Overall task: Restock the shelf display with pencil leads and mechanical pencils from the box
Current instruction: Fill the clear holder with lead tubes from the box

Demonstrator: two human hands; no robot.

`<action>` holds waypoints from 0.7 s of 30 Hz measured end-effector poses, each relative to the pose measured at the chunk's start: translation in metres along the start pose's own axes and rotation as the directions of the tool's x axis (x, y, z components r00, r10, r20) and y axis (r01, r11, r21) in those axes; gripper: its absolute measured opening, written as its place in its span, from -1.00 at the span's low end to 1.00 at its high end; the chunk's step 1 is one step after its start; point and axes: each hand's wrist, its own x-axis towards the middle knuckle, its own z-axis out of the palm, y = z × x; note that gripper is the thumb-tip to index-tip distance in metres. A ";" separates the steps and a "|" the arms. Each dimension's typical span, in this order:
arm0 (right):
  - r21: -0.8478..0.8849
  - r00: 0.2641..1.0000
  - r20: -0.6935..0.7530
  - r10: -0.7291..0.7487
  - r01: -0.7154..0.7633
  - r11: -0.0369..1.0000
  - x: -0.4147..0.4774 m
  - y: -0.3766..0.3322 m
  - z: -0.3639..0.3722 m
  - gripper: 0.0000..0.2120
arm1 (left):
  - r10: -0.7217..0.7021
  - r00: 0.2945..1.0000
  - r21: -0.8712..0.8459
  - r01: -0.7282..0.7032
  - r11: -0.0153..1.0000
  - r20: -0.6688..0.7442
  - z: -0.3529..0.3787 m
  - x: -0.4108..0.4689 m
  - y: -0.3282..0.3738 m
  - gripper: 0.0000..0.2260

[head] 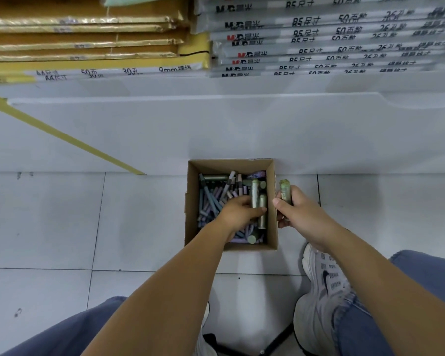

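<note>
— Where's the stock?

— In that small cardboard box (pixel 230 165) on the tiled floor (pixel 49 222), pushed up to the white base panel of the shelf (pixel 216 129). Plain brown corrugated walls, flaps open. Inside is a loose heap of slim mechanical pencils (pixel 211 201), matte lilac and grey-blue barrels lying every which way, with stubby olive-green cylinders among them, the lead tubes (pixel 262 217), smooth and a bit shiny.

— And the hands?

— The left hand (pixel 238 210) is down inside the box, fingers curled around one upright green tube (pixel 254 192). The right hand (pixel 297 214) is just outside the box's right wall, closed around another green tube (pixel 285 190), its round capped end poking up past the thumb.

— What's around them?

— The person is crouched: blue denim knees at the bottom, a white mesh sneaker (pixel 324 283) right of the box. Overhead, flat packs of loose-leaf paper (pixel 319 47) in glossy film with printed spines, and beside them kraft-brown packs (pixel 82 42) stacked flat.
</note>
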 end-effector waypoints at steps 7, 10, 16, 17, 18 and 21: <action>-0.003 1.000 0.005 0.003 -0.003 1.000 0.001 0.003 -0.001 -0.95 | -0.020 0.991 -0.231 -0.011 0.973 -0.130 -0.005 0.010 0.017 -0.71; 0.001 1.000 0.010 0.005 -0.005 1.000 0.002 0.003 -0.001 -0.95 | -0.071 0.992 -0.282 0.039 0.959 -0.104 -0.005 0.014 0.026 -0.72; -0.023 1.000 0.013 0.004 -0.004 1.000 0.004 0.004 0.000 -0.93 | -0.149 0.978 -0.407 0.078 0.910 -0.147 0.006 0.022 0.033 -0.89; -0.026 1.000 0.012 0.001 0.000 1.000 0.004 0.005 -0.001 -0.93 | -0.138 0.973 -0.409 0.052 0.911 -0.183 0.009 0.024 0.032 -0.90; -0.031 1.000 0.012 -0.001 0.001 1.000 0.003 0.005 -0.001 -0.93 | -0.122 0.968 -0.407 0.023 0.913 -0.218 0.012 0.025 0.032 -0.90; -0.033 1.000 0.013 -0.005 0.005 0.999 0.004 0.007 -0.002 -0.94 | -0.089 0.963 -0.369 -0.011 0.929 -0.253 0.015 0.023 0.029 -0.88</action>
